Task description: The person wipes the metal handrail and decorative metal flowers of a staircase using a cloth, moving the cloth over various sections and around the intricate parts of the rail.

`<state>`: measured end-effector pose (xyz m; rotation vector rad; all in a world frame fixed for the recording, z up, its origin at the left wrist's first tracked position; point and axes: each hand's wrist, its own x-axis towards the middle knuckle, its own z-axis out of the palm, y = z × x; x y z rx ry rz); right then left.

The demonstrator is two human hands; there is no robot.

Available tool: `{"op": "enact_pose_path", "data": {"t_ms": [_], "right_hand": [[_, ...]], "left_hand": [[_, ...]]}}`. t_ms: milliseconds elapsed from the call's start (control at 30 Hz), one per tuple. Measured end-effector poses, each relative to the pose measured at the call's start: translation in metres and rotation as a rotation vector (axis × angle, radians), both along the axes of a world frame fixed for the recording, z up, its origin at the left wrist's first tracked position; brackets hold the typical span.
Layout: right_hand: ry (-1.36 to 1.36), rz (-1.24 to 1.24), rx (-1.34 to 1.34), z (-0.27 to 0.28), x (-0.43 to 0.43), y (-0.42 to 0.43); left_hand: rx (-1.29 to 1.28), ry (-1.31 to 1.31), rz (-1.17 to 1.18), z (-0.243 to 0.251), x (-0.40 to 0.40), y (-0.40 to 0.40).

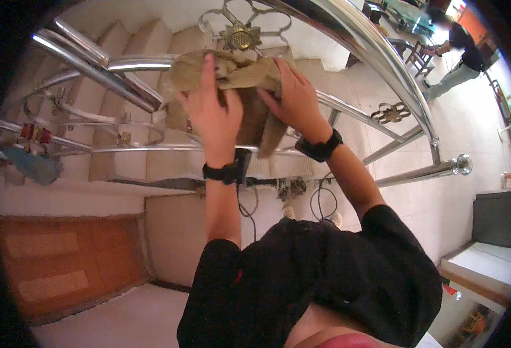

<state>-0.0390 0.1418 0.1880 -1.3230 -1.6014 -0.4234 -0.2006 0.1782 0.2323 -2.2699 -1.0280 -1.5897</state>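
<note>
An olive-brown cloth (242,78), perhaps a garment, hangs bunched over a horizontal rail of the stainless steel stair railing (140,63). My left hand (214,108) rests on the cloth's left part, its index finger stretched over the upper fold and the other fingers spread. On the cloth's right edge lies my right hand (296,100), with its thumb over the front and the fingers over the top. Whether either hand pinches the fabric is unclear, as the left hand is slightly blurred. A metal flower ornament (241,37) stands just beyond the cloth.
Stairs (120,161) lie behind the railing. A thick curved handrail (394,65) passes at the right. Black cables (320,204) hang below, near my feet. A blue cloth or bag (33,163) is at the left. Another person (459,56) stands by a wooden chair (420,61) at the upper right.
</note>
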Motion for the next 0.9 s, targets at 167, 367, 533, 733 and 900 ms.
{"op": "enact_pose_path", "data": {"t_ms": [167, 367, 533, 733, 900], "right_hand": [[-0.044, -0.033, 0.056, -0.009, 0.005, 0.000], [-0.070, -0.069, 0.127, -0.020, 0.011, 0.000], [0.008, -0.042, 0.098, -0.025, 0.013, -0.010], [0.091, -0.005, 0.050, -0.044, 0.031, -0.030], [0.205, 0.006, -0.020, -0.041, 0.035, -0.042]], "left_hand": [[0.327, -0.097, 0.021, -0.013, 0.024, 0.015], [0.074, -0.026, 0.044, -0.026, 0.025, 0.001], [0.143, 0.043, -0.019, -0.021, 0.002, -0.009], [0.080, 0.032, -0.095, -0.039, 0.009, -0.022], [0.143, -0.026, -0.023, -0.028, 0.022, -0.019]]}}
